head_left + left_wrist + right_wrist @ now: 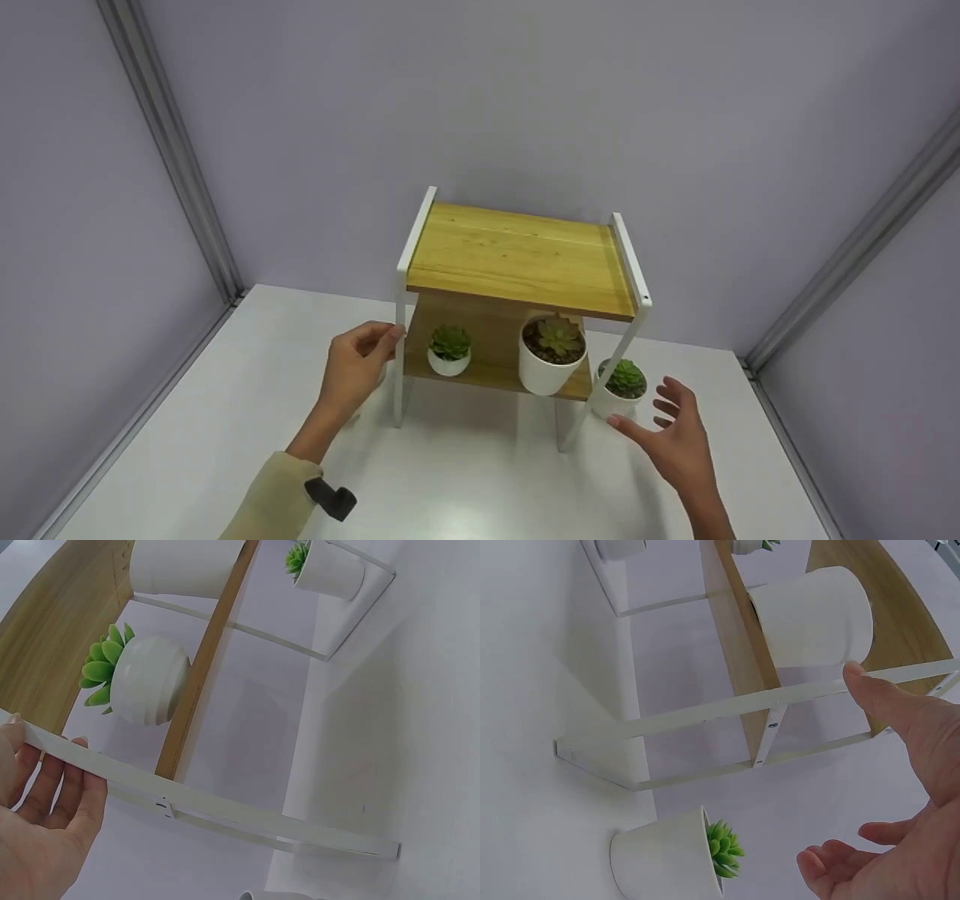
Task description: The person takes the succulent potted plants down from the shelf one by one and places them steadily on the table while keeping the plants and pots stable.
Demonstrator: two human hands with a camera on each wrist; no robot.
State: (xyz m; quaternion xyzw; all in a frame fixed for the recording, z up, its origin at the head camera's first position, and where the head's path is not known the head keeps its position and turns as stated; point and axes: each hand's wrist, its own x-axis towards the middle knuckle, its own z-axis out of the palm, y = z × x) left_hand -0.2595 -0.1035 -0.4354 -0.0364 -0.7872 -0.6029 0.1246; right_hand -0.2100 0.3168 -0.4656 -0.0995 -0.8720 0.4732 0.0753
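Note:
A two-tier shelf with wooden boards and a white metal frame stands on the white table. My left hand pinches its left front post, thumb on one side and fingers on the other. The right hand is held off the right post, fingers spread and nothing between them. Closest to it is a green succulent in a white pot, on the table beside the shelf. On the lower board sit a small potted succulent at left and a larger white pot with a brownish-green succulent at right.
Another white pot shows only partly, left of the shelf and mostly hidden by my left hand in the head view. A pale wall rises behind the shelf. Side panels with grey metal rails border the table.

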